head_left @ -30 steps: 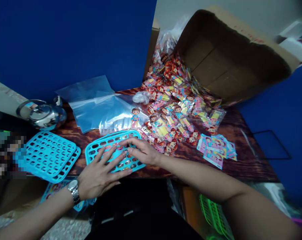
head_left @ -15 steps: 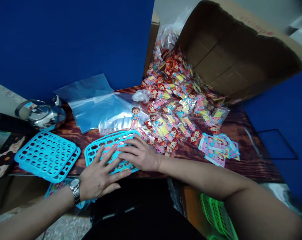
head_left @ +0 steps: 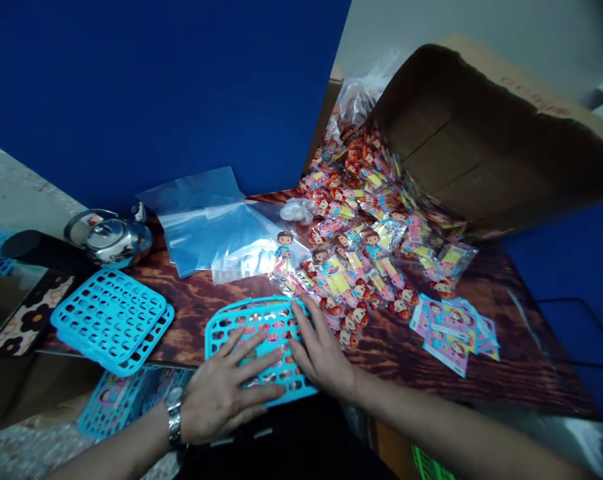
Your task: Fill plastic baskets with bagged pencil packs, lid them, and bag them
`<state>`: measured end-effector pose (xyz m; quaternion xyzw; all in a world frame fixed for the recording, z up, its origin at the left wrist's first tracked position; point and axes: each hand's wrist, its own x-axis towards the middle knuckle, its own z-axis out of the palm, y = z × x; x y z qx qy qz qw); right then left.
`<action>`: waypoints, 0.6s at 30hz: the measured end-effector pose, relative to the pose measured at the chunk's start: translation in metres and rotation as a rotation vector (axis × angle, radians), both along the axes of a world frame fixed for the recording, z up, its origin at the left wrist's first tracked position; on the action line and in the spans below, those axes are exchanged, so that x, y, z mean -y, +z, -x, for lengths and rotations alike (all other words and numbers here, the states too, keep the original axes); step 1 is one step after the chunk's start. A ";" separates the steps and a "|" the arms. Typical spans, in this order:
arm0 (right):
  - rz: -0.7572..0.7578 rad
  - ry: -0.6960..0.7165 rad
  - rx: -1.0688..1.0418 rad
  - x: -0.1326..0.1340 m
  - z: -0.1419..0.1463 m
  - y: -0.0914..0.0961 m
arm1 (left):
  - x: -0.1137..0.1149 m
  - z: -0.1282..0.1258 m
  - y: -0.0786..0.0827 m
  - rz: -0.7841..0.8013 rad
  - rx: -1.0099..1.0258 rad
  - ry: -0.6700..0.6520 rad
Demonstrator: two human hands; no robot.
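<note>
A light blue plastic basket (head_left: 276, 317) with a slotted lid lies at the table's front edge, and pink printed pieces show through its holes. Across the left part of the lid my left hand (head_left: 226, 393), with a metal watch at the wrist, rests flat with fingers spread. My right hand (head_left: 326, 353) lies along the basket's right side, fingers stretched out and touching the lid. Just beyond is a heap of small clear packets (head_left: 341, 267) with cartoon figures and yellow pieces.
Blue lattice panels (head_left: 114, 313) lie stacked at left beside a steel kettle (head_left: 114, 240). Clear plastic bags (head_left: 201, 230) are behind. Printed cards (head_left: 454, 333) lie at right, below a tipped cardboard box (head_left: 471, 133). Filled blue baskets (head_left: 114, 403) stand below the table.
My right hand has shifted from the middle of the lid to the basket's right side. My left hand stays spread on the lid. The whole view has shifted.
</note>
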<state>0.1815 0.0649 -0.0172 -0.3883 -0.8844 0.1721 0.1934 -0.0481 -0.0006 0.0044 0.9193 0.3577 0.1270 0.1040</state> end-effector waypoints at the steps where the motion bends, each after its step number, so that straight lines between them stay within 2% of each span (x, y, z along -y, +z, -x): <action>1: -0.021 -0.009 0.009 0.004 -0.004 0.000 | 0.000 0.000 -0.003 0.018 0.041 0.011; 4: -0.068 -0.023 0.010 0.011 -0.009 -0.005 | 0.000 0.003 -0.011 0.086 0.224 0.107; 6: -0.087 -0.047 -0.009 0.012 -0.009 -0.011 | 0.003 0.005 -0.014 0.241 0.356 0.209; 10: -0.089 -0.098 -0.013 0.009 -0.013 -0.025 | 0.008 0.005 -0.019 0.626 0.490 0.436; 13: -0.061 -0.070 0.005 0.002 -0.023 -0.029 | 0.008 0.010 -0.023 0.795 0.585 0.563; 18: 0.024 0.085 -0.052 -0.014 -0.040 -0.029 | 0.018 0.031 -0.021 0.882 0.637 0.708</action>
